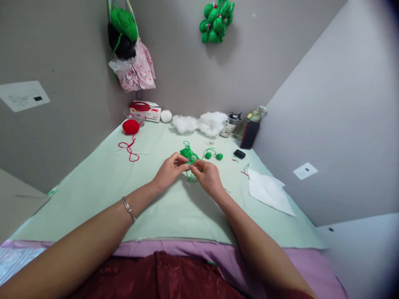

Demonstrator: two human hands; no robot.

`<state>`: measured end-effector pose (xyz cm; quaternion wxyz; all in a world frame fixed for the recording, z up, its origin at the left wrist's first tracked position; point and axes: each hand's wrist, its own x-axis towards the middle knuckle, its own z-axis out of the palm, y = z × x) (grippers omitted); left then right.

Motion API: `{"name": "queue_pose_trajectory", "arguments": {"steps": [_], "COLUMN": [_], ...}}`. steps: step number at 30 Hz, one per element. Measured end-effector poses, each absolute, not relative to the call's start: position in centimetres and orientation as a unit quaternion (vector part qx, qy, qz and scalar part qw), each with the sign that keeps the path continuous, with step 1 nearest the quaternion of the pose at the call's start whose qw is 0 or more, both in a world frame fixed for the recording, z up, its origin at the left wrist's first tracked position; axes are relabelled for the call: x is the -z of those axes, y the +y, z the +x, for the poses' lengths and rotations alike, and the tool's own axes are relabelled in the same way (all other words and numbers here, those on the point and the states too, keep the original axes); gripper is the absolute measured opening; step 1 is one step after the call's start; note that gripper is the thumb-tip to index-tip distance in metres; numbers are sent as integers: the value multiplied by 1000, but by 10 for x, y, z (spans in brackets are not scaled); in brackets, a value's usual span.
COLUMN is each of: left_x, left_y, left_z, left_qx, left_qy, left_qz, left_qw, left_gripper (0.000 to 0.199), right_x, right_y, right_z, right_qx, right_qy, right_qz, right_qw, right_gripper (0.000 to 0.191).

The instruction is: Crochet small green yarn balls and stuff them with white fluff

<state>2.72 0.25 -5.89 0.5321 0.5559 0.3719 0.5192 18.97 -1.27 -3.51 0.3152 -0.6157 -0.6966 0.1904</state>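
Observation:
Both hands meet over the middle of the table, fingertips pinched close together. My left hand [172, 168] and my right hand [207, 176] are closed on green yarn [188, 153], which spreads in a loose tangle just behind and below the fingers. The exact piece between the fingertips is small and partly hidden. Right of the tangle lie two small green crocheted balls [219, 156] with yarn tails. A thin pale stick [227, 190], perhaps a hook, shows in part beside my right wrist.
Red yarn [131, 127] trails a strand on the left. White stuffing [212, 123] lies at the back, beside a pen cup [228, 126]. A phone [250, 135] leans on a bottle at the right, above a white sheet [269, 191]. Green crocheted pieces [216, 23] hang on the wall.

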Motion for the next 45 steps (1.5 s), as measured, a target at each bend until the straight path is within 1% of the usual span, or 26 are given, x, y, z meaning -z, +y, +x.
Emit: {"name": "queue_pose_trajectory", "arguments": {"steps": [5, 8, 12, 16, 20, 24, 28, 32, 38, 45], "left_x": [62, 68, 72, 67, 60, 59, 63, 68, 66, 57], "left_y": [4, 7, 10, 11, 10, 7, 6, 8, 8, 1], "left_z": [29, 32, 31, 26, 21, 19, 25, 28, 22, 22], "left_qx": [-523, -523, -492, -473, -465, -460, -481, -490, -474, -480], "left_qy": [379, 392, 399, 377, 347, 341, 355, 376, 360, 348], "left_qz": [539, 525, 507, 490, 493, 504, 499, 489, 491, 504], "left_qw": [540, 546, 584, 627, 648, 647, 627, 616, 636, 628], "left_gripper": [23, 22, 21, 20, 24, 31, 31, 31, 34, 27], "right_x": [34, 39, 44, 38, 30, 27, 28, 33, 33, 28], "right_y": [-21, -26, -24, -20, -19, -19, -22, -23, -21, -24], "right_z": [183, 177, 177, 184, 191, 194, 189, 182, 185, 187], "right_qx": [-174, -158, -146, -158, -190, -229, -253, -234, -198, -184], "right_qy": [-724, -743, -747, -743, -730, -714, -719, -726, -721, -726], "right_qz": [-601, -591, -597, -595, -591, -585, -568, -567, -585, -587], "right_qw": [291, 273, 254, 262, 287, 309, 311, 310, 314, 308], "right_gripper": [24, 20, 17, 17, 18, 24, 24, 22, 18, 22]}}
